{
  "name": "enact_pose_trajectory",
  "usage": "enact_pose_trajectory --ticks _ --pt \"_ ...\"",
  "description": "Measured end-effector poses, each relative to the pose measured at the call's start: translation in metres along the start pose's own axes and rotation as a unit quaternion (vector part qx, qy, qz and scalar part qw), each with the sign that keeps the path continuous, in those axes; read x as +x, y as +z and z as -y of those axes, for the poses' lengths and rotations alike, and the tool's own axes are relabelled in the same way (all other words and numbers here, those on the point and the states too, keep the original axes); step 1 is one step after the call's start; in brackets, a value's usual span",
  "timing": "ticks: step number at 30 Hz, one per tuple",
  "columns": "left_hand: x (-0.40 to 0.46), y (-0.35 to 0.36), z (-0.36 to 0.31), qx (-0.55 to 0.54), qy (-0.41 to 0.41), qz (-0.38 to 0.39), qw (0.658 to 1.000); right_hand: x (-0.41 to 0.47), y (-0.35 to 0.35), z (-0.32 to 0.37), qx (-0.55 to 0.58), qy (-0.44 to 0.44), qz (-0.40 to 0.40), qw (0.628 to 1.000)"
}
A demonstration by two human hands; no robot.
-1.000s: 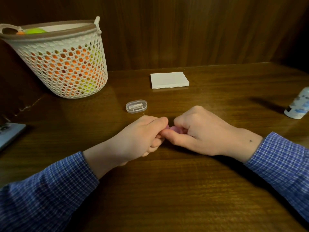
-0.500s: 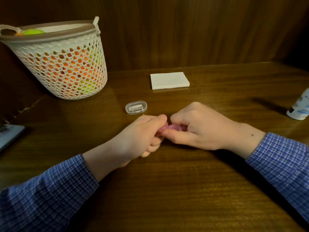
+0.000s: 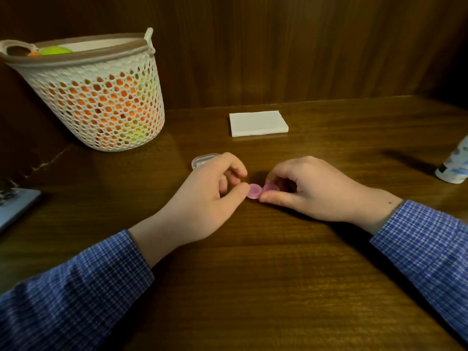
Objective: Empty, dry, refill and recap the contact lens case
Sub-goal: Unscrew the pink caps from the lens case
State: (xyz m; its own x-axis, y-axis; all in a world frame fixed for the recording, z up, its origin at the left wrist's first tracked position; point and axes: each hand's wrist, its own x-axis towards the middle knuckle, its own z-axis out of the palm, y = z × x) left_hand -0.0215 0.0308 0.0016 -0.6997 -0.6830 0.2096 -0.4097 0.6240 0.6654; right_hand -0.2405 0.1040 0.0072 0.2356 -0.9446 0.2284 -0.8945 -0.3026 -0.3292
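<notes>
Pinched between left hand (image 3: 202,198) and right hand (image 3: 311,188), the pink contact lens case (image 3: 262,190) rests low over the wooden table (image 3: 253,287).

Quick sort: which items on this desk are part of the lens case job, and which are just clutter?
Job:
pink lens case, held by left hand and right hand
folded tissue
solution bottle

Lying about:
mesh basket
small clear box, purpose unclear
grey device at left edge
</notes>
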Motion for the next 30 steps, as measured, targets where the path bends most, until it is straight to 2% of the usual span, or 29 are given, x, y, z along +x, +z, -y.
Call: enact_pose_trajectory --ticks 6,23,30 --pt "0.002 0.007 0.004 0.056 0.064 0.043 0.995 0.000 0.005 -0.002 -0.015 -0.002 0.003 1.000" --pt "0.006 0.006 0.010 0.041 0.077 0.036 0.996 -0.004 0.007 -0.005 0.112 0.021 -0.043 0.993" --pt "0.007 0.006 0.011 0.034 0.085 0.033 0.995 -0.004 0.006 -0.005 0.158 0.016 -0.025 0.987"
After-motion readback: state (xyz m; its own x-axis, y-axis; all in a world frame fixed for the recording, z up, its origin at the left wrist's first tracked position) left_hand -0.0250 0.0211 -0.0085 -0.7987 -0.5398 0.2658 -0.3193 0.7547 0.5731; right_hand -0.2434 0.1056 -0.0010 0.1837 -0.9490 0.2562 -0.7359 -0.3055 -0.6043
